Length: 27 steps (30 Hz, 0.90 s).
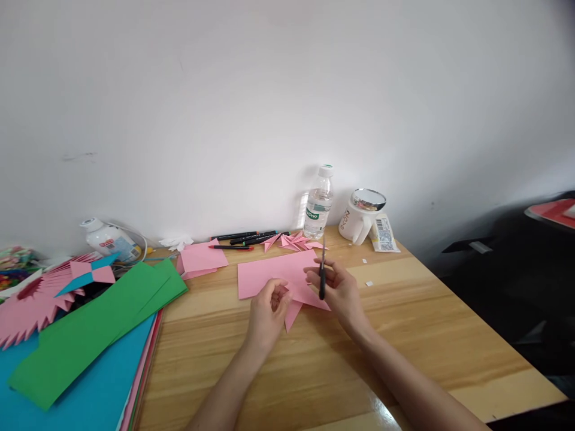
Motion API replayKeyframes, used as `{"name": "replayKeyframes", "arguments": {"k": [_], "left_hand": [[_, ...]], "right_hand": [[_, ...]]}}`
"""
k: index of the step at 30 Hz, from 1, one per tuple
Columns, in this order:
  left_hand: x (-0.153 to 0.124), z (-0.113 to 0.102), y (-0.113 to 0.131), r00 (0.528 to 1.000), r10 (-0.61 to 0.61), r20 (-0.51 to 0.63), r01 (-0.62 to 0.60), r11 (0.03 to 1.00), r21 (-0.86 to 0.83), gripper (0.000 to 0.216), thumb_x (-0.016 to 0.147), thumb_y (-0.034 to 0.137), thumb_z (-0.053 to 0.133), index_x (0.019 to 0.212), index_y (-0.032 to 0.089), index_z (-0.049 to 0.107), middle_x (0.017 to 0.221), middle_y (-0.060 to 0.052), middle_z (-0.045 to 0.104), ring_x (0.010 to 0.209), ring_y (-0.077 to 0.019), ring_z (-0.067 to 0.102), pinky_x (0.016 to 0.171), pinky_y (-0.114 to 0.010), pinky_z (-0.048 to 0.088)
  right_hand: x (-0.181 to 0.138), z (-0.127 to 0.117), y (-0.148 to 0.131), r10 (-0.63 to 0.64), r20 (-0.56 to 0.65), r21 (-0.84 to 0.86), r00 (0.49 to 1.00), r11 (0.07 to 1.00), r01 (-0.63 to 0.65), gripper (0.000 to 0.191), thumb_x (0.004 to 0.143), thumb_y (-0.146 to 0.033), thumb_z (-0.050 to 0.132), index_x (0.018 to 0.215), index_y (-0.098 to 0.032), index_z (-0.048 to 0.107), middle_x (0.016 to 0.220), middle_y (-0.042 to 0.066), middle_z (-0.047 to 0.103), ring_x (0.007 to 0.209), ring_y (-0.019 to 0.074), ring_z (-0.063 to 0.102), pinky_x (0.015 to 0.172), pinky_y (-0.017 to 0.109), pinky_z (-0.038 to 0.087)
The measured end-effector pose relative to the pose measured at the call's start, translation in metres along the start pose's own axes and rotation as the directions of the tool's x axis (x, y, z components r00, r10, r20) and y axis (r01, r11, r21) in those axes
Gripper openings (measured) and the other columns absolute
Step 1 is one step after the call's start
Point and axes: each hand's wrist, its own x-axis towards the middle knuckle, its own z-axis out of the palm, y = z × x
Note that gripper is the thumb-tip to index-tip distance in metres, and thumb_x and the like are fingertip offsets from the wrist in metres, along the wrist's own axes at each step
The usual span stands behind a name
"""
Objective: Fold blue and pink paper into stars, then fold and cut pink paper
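A folded pink piece [291, 312] is being pinched by the left hand [268, 311] near the middle of the table [404, 335], over a pink sheet [263, 276]. Just right of it, scissors [322, 278] are being gripped upright by the right hand [342, 294]. A water bottle [318, 205] is standing farther back.

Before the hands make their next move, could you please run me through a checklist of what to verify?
1. Scissors held in the right hand: ok.
2. Folded pink piece pinched in the left hand: ok.
3. Blades apart from the left hand's fingers: ok, a gap shows.
4. Blades open or closed: cannot tell, too thin to see.
5. Pink sheet lying flat on the table under both hands: ok.
6. Water bottle upright, capped, behind the sheet: ok.
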Motion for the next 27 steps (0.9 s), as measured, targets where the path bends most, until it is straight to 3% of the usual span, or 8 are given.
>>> {"name": "replayKeyframes", "arguments": {"k": [3, 7, 10, 13, 17, 20, 25, 27], "left_hand": [[0.003, -0.002, -0.005, 0.999, -0.033, 0.016, 0.034, 0.998, -0.056, 0.015, 0.069, 0.032, 0.064, 0.072, 0.017, 0.063, 0.065, -0.002, 0.062, 0.059, -0.0148, 0.058, 0.058, -0.025, 0.045], [0.006, -0.003, -0.008, 0.999, -0.032, -0.016, 0.030, 0.993, -0.113, 0.017, 0.069, 0.030, 0.063, 0.079, 0.017, 0.060, 0.066, -0.002, 0.064, 0.058, -0.0157, 0.061, 0.058, -0.027, 0.049], [0.007, -0.004, -0.010, 1.000, 0.005, -0.005, -0.006, 0.992, -0.124, 0.016, 0.077, 0.030, 0.055, 0.087, 0.018, 0.058, 0.071, -0.003, 0.066, 0.059, -0.0159, 0.062, 0.057, -0.028, 0.050], [0.007, -0.007, -0.014, 0.978, 0.211, 0.003, -0.209, 0.970, 0.125, 0.019, 0.079, 0.016, 0.047, 0.092, 0.019, 0.059, 0.085, -0.006, 0.066, 0.073, -0.0170, 0.063, 0.065, -0.029, 0.051], [0.006, -0.007, -0.022, 0.848, 0.510, 0.148, -0.498, 0.667, 0.554, 0.045, 0.074, 0.000, 0.043, 0.111, 0.020, 0.056, 0.116, -0.010, 0.058, 0.105, -0.0224, 0.053, 0.089, -0.040, 0.046], [0.006, -0.007, -0.028, 0.833, 0.489, 0.259, -0.511, 0.501, 0.699, 0.051, 0.076, 0.001, 0.045, 0.123, 0.019, 0.048, 0.125, -0.012, 0.054, 0.113, -0.0271, 0.045, 0.092, -0.047, 0.043], [0.009, -0.009, -0.034, 0.826, 0.469, 0.311, -0.520, 0.424, 0.742, 0.025, 0.084, 0.009, 0.047, 0.104, 0.017, 0.058, 0.106, -0.010, 0.063, 0.109, -0.0278, 0.046, 0.089, -0.046, 0.043], [0.010, -0.010, -0.035, 0.824, 0.474, 0.311, -0.526, 0.436, 0.730, 0.016, 0.085, 0.011, 0.048, 0.092, 0.017, 0.061, 0.098, -0.009, 0.063, 0.099, -0.0251, 0.050, 0.085, -0.043, 0.046]], "right_hand": [[-0.005, 0.005, 0.009, -0.159, 0.119, -0.177, 0.980, 0.968, 0.178, 0.033, 0.071, -0.031, 0.067, 0.097, -0.018, 0.053, 0.089, 0.007, 0.067, 0.081, 0.0199, 0.062, 0.076, 0.034, 0.048], [-0.008, 0.005, 0.015, -0.397, 0.290, -0.373, 0.871, 0.791, 0.485, 0.030, 0.066, -0.016, 0.062, 0.096, -0.020, 0.056, 0.096, 0.007, 0.065, 0.090, 0.0214, 0.060, 0.080, 0.034, 0.047], [-0.008, 0.003, 0.018, -0.412, 0.329, -0.471, 0.850, 0.708, 0.526, 0.035, 0.061, -0.005, 0.048, 0.091, -0.021, 0.057, 0.089, 0.005, 0.065, 0.085, 0.0204, 0.059, 0.075, 0.032, 0.047], [-0.005, 0.001, 0.019, -0.391, 0.235, -0.537, 0.890, 0.710, 0.454, 0.040, 0.056, -0.003, 0.040, 0.088, -0.021, 0.056, 0.083, 0.003, 0.065, 0.077, 0.0183, 0.061, 0.071, 0.029, 0.047], [0.003, -0.009, 0.015, -0.353, 0.042, -0.549, 0.935, 0.773, 0.317, 0.029, 0.063, -0.009, 0.045, 0.088, -0.021, 0.056, 0.079, 0.002, 0.065, 0.074, 0.0177, 0.062, 0.069, 0.027, 0.047], [0.014, -0.022, 0.009, -0.375, -0.146, -0.570, 0.915, 0.788, 0.232, 0.026, 0.066, -0.016, 0.050, 0.091, -0.020, 0.057, 0.081, 0.004, 0.067, 0.075, 0.0196, 0.063, 0.068, 0.029, 0.046], [0.025, -0.034, 0.003, -0.613, -0.291, -0.735, 0.734, 0.634, 0.238, 0.024, 0.070, -0.022, 0.052, 0.093, -0.019, 0.058, 0.096, 0.010, 0.065, 0.095, 0.0266, 0.058, 0.084, 0.042, 0.041], [0.023, -0.030, 0.005, -0.584, -0.243, -0.690, 0.775, 0.666, 0.285, 0.022, 0.073, -0.026, 0.054, 0.094, -0.019, 0.057, 0.092, 0.009, 0.066, 0.091, 0.0253, 0.059, 0.083, 0.041, 0.043]]}}
